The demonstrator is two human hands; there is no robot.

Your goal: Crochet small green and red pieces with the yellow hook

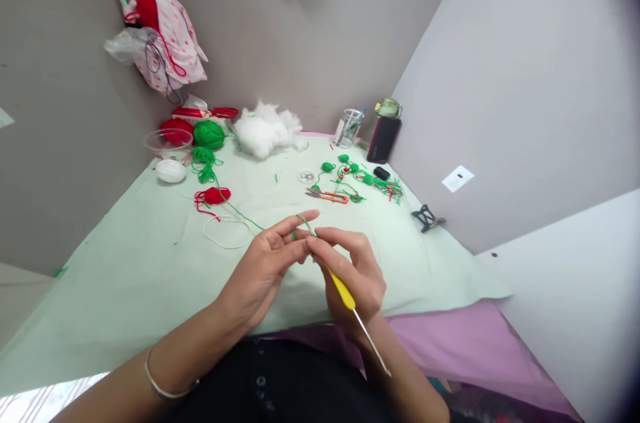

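My right hand (353,270) is closed round a crochet hook (343,288) with a yellow grip; its bare metal end points down toward my forearm. Green yarn (245,215) runs from the green ball (209,134) at the back left over the cloth to my left hand (267,263). It loops round the fingers of that hand, whose index finger is stretched out while the thumb pinches near the hook's working end. The fingertips of both hands meet there, and they mostly hide the small work between them.
Orange-handled snips (327,196) and small green pieces (367,178) lie beyond my hands. White stuffing (267,130), a jar of pens (349,128) and a phone (384,140) stand at the back. Red yarn (217,195) and a white ball (171,171) lie left.
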